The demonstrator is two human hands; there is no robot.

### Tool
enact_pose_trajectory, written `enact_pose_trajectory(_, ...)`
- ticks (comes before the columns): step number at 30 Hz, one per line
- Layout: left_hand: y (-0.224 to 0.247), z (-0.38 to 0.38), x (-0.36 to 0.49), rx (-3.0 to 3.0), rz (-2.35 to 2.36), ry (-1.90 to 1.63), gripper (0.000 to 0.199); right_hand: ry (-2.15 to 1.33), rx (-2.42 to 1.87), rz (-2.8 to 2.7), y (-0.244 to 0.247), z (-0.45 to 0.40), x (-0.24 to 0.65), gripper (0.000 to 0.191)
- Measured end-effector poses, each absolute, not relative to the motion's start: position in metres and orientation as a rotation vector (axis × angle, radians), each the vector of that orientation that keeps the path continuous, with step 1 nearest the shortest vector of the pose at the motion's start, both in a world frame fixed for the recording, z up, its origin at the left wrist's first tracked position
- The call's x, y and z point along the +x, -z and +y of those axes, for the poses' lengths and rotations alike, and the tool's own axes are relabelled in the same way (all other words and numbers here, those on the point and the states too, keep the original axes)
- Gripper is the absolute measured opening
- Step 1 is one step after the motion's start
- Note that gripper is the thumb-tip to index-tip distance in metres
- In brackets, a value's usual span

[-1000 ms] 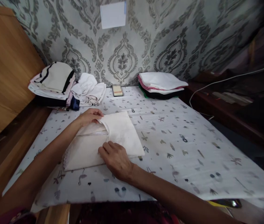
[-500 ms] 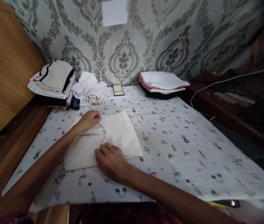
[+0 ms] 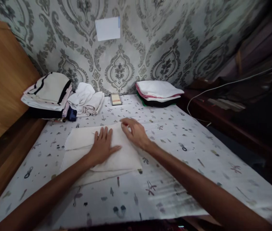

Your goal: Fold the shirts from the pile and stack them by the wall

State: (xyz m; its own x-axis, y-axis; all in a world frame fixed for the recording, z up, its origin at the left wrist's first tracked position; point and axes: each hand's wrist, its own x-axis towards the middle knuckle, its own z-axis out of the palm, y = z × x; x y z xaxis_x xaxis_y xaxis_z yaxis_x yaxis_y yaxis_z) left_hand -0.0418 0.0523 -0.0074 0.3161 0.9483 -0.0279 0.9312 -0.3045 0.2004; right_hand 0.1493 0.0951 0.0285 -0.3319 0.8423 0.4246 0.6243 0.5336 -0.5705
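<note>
A folded cream-white cloth garment (image 3: 123,158) lies on the patterned sheet, with a scalloped edge on its left side and layers showing along the front. My left hand (image 3: 103,146) rests flat on top of it, fingers spread. At the garment's far right corner, my right hand (image 3: 134,131) pinches the edge between thumb and fingers.
A stack of folded clothes (image 3: 49,93) stands at the back left beside a crumpled white pile (image 3: 86,99). A small box (image 3: 116,99) sits near the wall. Another folded stack (image 3: 160,91) is at the back right. A white cable (image 3: 222,85) crosses the right side.
My left hand has come down flat on the garment, farther right. My right hand has moved from the near edge to the far right corner. The neckline opening no longer shows.
</note>
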Motion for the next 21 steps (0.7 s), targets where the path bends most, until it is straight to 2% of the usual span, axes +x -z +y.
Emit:
enact_pose_trajectory(5,0.015,0.051,-0.040,2.463,1.814,-0.133,0.096,-0.810,-1.332,-2.055,-0.011,0.181,0.147,0.038)
enact_pose_trajectory(18,0.027,0.051,-0.040,2.624,1.853,-0.150,0.094,-0.639,-1.143,-2.370,0.009,0.208,0.153,0.039)
enact_pose_trajectory(21,0.023,0.051,-0.038,2.616,1.862,-0.085,0.094,-0.621,-1.128,-2.368,0.012,0.212,0.153,0.034)
